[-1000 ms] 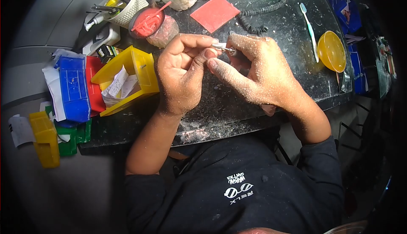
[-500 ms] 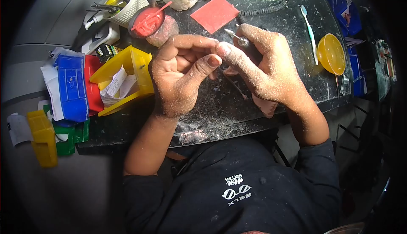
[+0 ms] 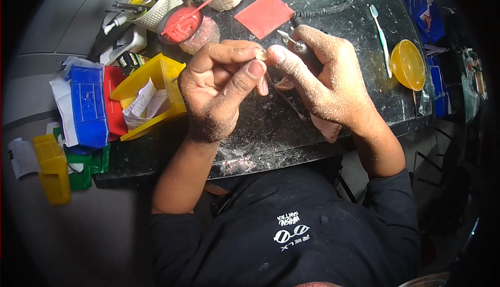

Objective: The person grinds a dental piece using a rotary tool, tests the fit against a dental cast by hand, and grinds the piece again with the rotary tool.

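My left hand [image 3: 221, 89] is raised over the bench with thumb and forefinger pinched on a small pale piece [image 3: 261, 55], mostly covered by the fingertips. My right hand [image 3: 333, 76], coated in pale dust, is wrapped around a rotary handpiece [image 3: 300, 47]. Its pointed pale bit [image 3: 284, 35] faces up and left, apart from the small piece. The right thumb tip meets the left fingertips at that piece. Below the right hand, a pinkish wedge-shaped block [image 3: 326, 129] shows at the bench edge. A thin stick [image 3: 292, 106] lies between the hands.
The dusty black bench [image 3: 260, 146] carries a red wax sheet [image 3: 264, 15], a pan of red wax strips [image 3: 182, 25], a toothbrush [image 3: 381, 40] and a yellow bowl [image 3: 408, 66]. At left are a yellow bin [image 3: 172, 79] and blue bin [image 3: 89, 105]. A coiled cable [image 3: 325, 12] runs behind.
My left hand has turned and shifted slightly left, its thumb tip lower, so the small pale piece shows more. My right hand has barely moved, still around the handpiece.
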`<state>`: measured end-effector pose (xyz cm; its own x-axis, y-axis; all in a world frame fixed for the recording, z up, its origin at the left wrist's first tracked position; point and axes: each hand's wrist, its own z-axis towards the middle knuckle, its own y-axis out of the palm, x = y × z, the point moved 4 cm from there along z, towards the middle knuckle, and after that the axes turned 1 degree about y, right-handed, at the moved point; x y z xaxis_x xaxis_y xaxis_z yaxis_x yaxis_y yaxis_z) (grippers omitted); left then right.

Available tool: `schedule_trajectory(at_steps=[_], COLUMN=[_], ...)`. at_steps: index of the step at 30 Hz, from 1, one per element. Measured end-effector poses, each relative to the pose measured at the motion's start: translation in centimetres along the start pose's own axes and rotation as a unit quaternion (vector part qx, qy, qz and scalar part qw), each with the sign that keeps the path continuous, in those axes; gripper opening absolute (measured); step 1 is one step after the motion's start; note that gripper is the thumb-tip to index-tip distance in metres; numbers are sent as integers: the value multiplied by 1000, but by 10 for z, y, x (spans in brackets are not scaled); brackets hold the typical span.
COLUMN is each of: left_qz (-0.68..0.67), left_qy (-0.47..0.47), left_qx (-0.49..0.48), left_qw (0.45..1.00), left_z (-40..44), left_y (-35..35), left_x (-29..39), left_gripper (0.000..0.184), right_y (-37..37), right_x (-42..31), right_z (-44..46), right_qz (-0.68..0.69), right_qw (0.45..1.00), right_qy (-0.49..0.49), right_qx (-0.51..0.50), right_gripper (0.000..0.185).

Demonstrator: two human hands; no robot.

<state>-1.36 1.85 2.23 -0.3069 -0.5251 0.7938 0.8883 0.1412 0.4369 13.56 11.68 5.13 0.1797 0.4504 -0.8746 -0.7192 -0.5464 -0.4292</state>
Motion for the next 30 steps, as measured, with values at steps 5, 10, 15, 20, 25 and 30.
schedule_trajectory(at_steps=[5, 10, 15, 20, 25, 30], left_qz=[21, 89, 25, 16, -15, 4], left_qy=[-2, -5, -6, -22, -34, -37], left_qx=[3, 6, 17, 33, 28, 38], left_qw=[1000, 996, 1000, 999, 999, 999], left_z=[0, -2, -4, -4, -6, -8], left_y=[0, 2, 1, 1, 1, -2], left_x=[2, 1, -1, -4, -6, -6], left_gripper=[16, 20, 20, 19, 18, 17], right_y=[1, 0, 1, 6, 7, 8], right_x=[2, 0, -17, -17, -15, -16], right_z=[0, 0, -2, -4, -4, -5], right_qz=[8, 15, -20, -54, -59, -104], right_qw=[1000, 1000, 999, 997, 996, 994], right_qy=[-4, 0, 13, 34, 44, -4], right_qx=[0, 3, -38, -36, -46, -42], right_gripper=[39, 40, 45, 46, 47, 42])
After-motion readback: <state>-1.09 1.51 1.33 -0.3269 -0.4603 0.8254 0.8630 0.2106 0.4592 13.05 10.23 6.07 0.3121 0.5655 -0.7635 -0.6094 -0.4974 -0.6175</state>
